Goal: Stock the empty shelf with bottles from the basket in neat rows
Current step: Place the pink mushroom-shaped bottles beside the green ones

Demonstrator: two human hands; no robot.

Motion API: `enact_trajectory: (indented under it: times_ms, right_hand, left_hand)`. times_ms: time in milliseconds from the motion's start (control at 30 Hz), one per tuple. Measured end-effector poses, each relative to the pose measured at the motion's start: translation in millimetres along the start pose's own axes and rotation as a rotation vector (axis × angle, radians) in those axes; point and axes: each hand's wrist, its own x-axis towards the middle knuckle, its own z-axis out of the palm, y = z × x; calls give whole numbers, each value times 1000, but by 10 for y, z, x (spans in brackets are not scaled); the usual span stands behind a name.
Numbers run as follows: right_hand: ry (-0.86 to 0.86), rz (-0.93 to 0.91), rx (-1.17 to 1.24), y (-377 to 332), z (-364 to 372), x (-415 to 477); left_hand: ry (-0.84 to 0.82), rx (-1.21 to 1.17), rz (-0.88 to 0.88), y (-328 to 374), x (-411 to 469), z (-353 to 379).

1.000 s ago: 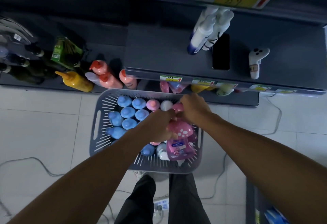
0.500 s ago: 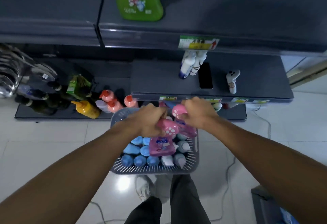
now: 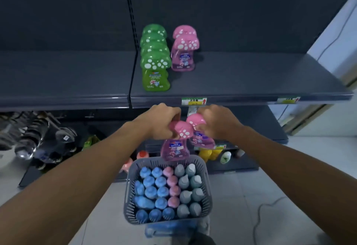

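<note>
While the dark shelf [image 3: 251,78] is carrying a row of green mushroom-cap bottles [image 3: 155,64] beside two pink ones [image 3: 184,51] near its left end, the grey basket [image 3: 207,169] of bottles is sitting on the tiled floor [image 3: 289,177] below. Both hands are hovering under the shelf's front edge, the left hand [image 3: 161,122] gripping one pink mushroom-cap bottle [image 3: 173,144] and the right hand [image 3: 217,122] gripping another pink bottle [image 3: 201,137].
</note>
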Motion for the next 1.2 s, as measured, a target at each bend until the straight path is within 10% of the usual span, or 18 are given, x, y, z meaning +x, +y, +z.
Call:
enact_trajectory:
  times_ms: [1200]
  right_hand:
    - [121,26,254,759,-1262,1603]
  left_hand:
    - [400,147,-120,173,1008,-1392]
